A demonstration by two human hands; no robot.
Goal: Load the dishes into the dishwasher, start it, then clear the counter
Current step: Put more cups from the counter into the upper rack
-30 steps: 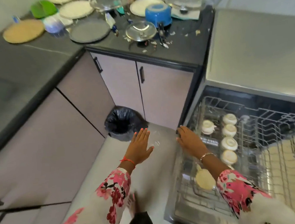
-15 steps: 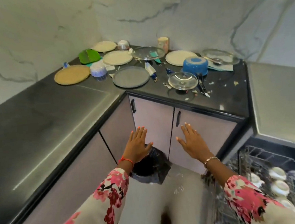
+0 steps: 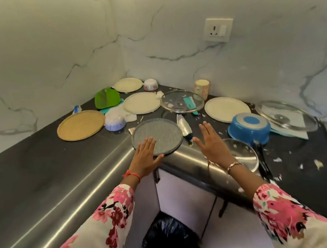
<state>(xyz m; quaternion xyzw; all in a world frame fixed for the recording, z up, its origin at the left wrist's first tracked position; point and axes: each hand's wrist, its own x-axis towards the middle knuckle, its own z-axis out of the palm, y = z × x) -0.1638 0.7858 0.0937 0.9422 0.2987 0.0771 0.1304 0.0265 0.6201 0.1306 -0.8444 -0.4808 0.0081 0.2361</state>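
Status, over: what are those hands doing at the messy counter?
Left hand open, fingers over near rim of grey plate, contact unclear. Right hand open, empty. Glass lid and blue pot close on the right.

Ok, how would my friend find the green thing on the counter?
Look to the back corner of the dark counter, where the two marble walls meet. Just behind the big tan plate sits the green dish. It is the only bright green, leaf-shaped piece; its neighbours are round and cream or tan.
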